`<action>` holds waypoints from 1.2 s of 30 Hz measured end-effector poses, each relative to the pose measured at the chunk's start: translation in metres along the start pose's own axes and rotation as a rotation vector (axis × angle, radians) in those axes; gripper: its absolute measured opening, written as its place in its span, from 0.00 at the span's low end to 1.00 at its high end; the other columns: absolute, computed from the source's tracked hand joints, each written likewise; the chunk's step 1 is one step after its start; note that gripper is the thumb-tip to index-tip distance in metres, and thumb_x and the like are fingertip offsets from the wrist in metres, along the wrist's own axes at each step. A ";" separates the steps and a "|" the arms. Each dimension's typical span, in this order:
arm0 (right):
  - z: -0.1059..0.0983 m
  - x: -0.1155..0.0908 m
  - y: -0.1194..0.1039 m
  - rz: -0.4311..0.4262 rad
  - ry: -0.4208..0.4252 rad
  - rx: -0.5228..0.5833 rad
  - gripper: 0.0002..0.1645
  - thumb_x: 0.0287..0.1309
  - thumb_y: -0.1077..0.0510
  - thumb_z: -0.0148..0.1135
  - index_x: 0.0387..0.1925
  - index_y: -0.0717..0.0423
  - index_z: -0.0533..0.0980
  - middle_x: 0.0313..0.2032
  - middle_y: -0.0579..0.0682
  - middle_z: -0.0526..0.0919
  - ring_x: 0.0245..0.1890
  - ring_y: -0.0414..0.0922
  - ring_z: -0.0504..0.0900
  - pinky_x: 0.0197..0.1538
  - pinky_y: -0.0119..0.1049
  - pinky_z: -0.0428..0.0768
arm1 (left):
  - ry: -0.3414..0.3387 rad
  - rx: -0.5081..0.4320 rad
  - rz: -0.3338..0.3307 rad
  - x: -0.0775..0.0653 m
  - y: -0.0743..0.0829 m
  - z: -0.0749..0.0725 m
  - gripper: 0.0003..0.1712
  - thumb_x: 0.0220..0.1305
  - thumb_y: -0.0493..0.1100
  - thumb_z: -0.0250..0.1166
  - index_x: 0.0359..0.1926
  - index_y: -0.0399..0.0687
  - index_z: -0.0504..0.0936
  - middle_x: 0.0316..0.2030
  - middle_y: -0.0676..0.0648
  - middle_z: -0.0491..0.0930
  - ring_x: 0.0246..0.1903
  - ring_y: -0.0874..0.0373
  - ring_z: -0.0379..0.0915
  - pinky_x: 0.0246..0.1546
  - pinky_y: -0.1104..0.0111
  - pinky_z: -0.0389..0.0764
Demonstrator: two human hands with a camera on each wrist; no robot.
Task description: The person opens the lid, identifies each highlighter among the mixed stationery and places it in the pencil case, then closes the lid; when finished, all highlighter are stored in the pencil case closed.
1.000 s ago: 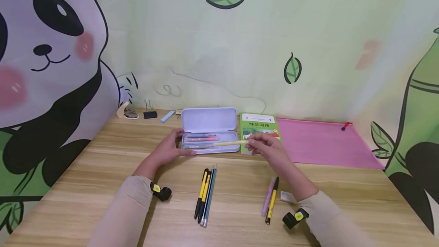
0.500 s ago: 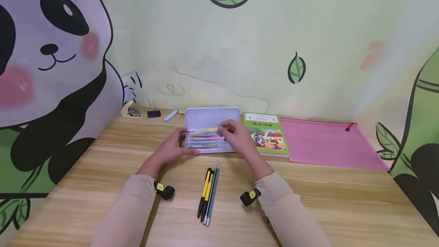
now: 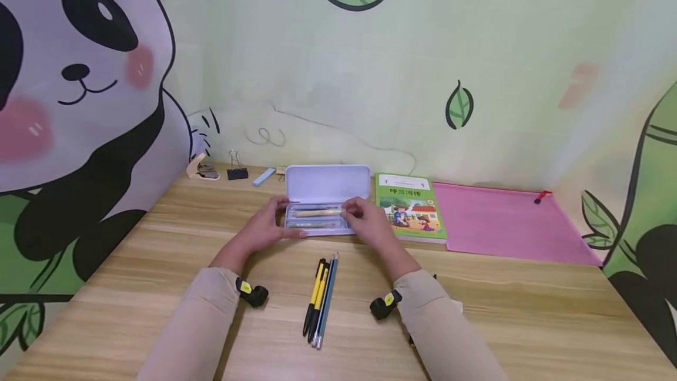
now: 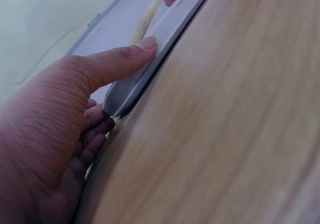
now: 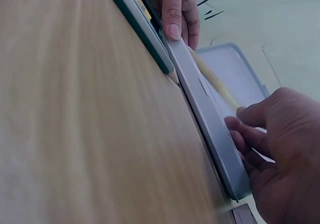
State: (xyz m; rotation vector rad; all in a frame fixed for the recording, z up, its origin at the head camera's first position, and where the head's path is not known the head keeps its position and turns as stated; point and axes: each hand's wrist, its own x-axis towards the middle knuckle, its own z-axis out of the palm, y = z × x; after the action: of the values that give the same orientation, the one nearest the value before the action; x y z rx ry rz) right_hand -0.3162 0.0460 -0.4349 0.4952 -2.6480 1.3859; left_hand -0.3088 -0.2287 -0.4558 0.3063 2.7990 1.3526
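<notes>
A pale lilac pencil case (image 3: 328, 183) lies with its lid raised at the back of the table, pens in its tray. My left hand (image 3: 261, 229) grips its left end, thumb (image 4: 132, 58) over the front rim and fingers around the end. Between thumb and fingers, my right hand (image 3: 372, 222) pinches one end of a pale yellow pen (image 5: 215, 81). That pen lies lengthwise low over the tray. In front of the case, yellow-and-black pens (image 3: 317, 296) lie beside blue-green pencils (image 3: 328, 304).
Right of the case lies a green book (image 3: 409, 207), then a pink zip pouch (image 3: 513, 222). Along the back left stand a cream stapler-like item (image 3: 203, 169), a black binder clip (image 3: 237, 173) and a light blue strip (image 3: 263, 177). My right sleeve hides most items under it.
My right hand has moved left with the yellow pen, from over the book to the case, then lowered it toward the tray. The left hand keeps its hold on the case.
</notes>
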 end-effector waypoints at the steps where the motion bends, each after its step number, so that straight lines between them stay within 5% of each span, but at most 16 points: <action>1: 0.001 0.000 0.001 -0.003 -0.004 -0.017 0.10 0.66 0.57 0.65 0.47 0.53 0.81 0.40 0.48 0.86 0.44 0.46 0.83 0.51 0.42 0.82 | 0.000 0.001 -0.001 0.000 0.000 0.000 0.65 0.44 0.63 0.81 0.75 0.47 0.56 0.69 0.42 0.66 0.71 0.43 0.56 0.73 0.46 0.53; 12: 0.007 -0.002 0.002 0.063 0.052 -0.033 0.13 0.66 0.57 0.65 0.49 0.58 0.78 0.46 0.55 0.88 0.49 0.50 0.85 0.56 0.45 0.81 | -0.010 0.002 -0.010 -0.001 -0.001 0.000 0.64 0.45 0.63 0.81 0.75 0.47 0.56 0.69 0.42 0.65 0.72 0.44 0.55 0.73 0.46 0.53; 36: 0.007 0.001 0.002 0.050 0.077 -0.114 0.07 0.64 0.57 0.67 0.41 0.53 0.83 0.39 0.50 0.88 0.42 0.45 0.85 0.49 0.41 0.83 | -0.005 -0.002 -0.002 0.000 0.001 -0.001 0.64 0.45 0.63 0.81 0.75 0.48 0.56 0.69 0.43 0.66 0.72 0.44 0.55 0.74 0.46 0.52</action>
State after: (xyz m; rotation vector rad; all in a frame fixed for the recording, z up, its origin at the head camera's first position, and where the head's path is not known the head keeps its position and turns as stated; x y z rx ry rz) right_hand -0.3175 0.0417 -0.4403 0.3584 -2.6755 1.2314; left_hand -0.3084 -0.2287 -0.4547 0.3066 2.7928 1.3522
